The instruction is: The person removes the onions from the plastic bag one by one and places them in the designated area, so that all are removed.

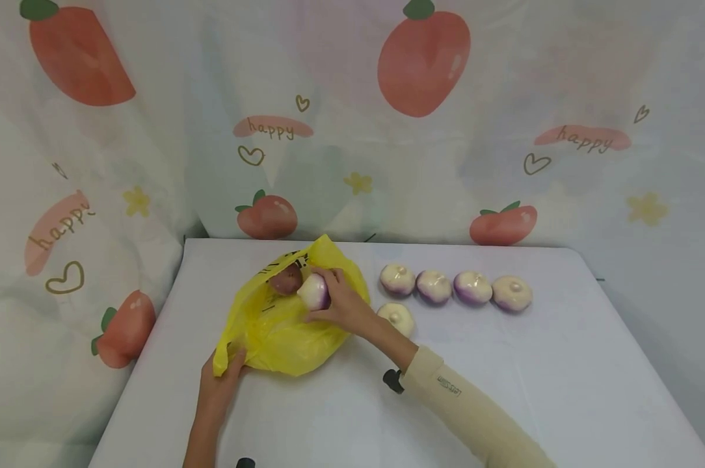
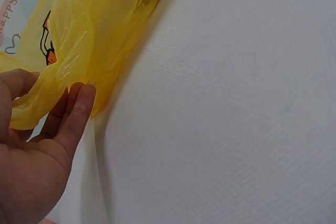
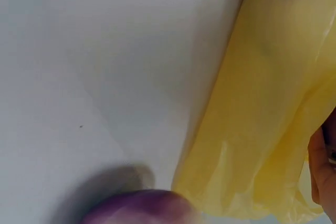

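A yellow plastic bag [image 1: 296,351] lies on the table with its mouth spread. My left hand [image 1: 219,377] holds its near-left edge; in the left wrist view the thin plastic [image 2: 79,51] runs between thumb and fingers. At the mouth, my right hand [image 1: 348,304] grips a white and purple turnip [image 1: 314,292] between thumb and fingers. Just behind it, a darker reddish-purple round vegetable [image 1: 285,279] sits inside the bag. The right wrist view has only part of the right hand [image 3: 321,174], beside the bag's side.
Right of the bag, several turnips stand in a row, from a near one [image 1: 397,279] to an end one [image 1: 512,294]. Another turnip [image 1: 396,318] lies in front, partly behind the right wrist. A fruit-print curtain [image 1: 341,156] hangs behind the white table [image 1: 505,377].
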The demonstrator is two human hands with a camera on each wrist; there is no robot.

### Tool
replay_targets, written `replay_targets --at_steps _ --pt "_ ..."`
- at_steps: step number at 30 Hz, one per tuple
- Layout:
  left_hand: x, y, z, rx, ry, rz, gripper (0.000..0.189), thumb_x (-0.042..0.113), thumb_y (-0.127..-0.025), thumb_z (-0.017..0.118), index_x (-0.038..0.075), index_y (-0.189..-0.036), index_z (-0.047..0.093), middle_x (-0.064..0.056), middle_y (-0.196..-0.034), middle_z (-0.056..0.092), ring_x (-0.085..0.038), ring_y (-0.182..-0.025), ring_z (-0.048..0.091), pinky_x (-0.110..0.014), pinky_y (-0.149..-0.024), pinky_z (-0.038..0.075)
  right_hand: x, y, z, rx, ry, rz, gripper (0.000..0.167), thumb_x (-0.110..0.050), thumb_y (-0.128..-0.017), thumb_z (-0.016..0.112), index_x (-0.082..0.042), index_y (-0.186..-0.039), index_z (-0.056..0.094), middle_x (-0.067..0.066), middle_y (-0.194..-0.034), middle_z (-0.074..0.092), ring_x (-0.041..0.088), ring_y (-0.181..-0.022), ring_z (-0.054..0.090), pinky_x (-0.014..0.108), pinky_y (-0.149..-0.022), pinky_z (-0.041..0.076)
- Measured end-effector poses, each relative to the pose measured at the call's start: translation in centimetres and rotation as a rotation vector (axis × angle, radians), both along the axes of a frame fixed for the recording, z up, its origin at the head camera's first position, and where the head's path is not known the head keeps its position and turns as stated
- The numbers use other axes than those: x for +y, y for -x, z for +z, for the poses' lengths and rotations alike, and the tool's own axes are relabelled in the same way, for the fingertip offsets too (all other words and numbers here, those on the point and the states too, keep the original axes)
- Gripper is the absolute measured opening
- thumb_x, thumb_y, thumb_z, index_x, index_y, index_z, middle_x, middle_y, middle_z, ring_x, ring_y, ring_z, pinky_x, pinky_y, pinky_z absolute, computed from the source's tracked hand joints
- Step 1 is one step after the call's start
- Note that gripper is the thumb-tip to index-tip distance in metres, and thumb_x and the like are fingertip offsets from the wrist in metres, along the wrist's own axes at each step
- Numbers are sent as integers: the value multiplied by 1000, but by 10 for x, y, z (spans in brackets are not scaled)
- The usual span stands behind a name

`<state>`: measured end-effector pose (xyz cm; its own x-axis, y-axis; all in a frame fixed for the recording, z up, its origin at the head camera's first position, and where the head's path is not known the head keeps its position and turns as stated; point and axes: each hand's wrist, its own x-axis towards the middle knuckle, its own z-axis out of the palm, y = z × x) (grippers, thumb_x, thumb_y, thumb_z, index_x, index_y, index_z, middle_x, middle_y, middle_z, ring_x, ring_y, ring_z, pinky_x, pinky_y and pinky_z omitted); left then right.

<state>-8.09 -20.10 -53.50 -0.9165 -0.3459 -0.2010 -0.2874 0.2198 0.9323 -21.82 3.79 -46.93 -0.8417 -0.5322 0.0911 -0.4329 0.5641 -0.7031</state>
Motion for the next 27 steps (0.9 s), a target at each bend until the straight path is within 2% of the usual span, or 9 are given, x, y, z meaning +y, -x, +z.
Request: replay_targets --at_steps 7,13,16,19,24,27 --pt "2 0 -1 -13 -6 3 62 45 -91 58 4 -135 41 -12 -124 50 -20 -107 47 -12 -80 40 20 -4 -2 49 79 -25 87 -35 -69 84 -15 -139 36 11 -126 38 24 -109 49 39 -94 43" --pt "1 -1 1 -21 -23 1 68 48 -90 58 2 -136 39 -15 -128 47 -24 -113 43 -39 -98 34 36 -4 -2 -4 214 -23 87 -27 -70 85 -18 -141 36 2 -131 42 16 -115 46 36 -98 39" --pt "1 -3 3 -25 -27 9 70 48 -90 58 0 -136 38 -17 -130 46 -26 -116 41 -45 -102 30 40 -7 -1 -38 253 -20 87 -25 -69 85 -19 -140 36 1 -133 45 14 -115 46 35 -98 39" --pt "0 -4 3 -21 -25 12 68 47 -90 58 1 -135 39 -16 -129 47 -24 -116 41 -42 -100 32 44 -11 0 -57 252 -31 88 -26 -68 86 -18 -139 35 2 -131 47 13 -114 48 34 -97 40" --pt "1 -1 4 -4 -5 -7 62 46 -90 58 5 -134 42 -10 -125 50 -17 -109 44 -18 -88 37 55 -16 4 -38 258 -100 91 -24 -63 89 -15 -136 36 4 -129 50 15 -114 50 37 -96 40" --pt "1 0 3 -7 3 -5 62 47 -91 58 5 -133 43 -10 -124 50 -16 -107 44 -10 -82 35 63 -17 6 -13 263 -118 94 -24 -64 88 -14 -140 34 5 -134 47 18 -119 47 41 -98 38"
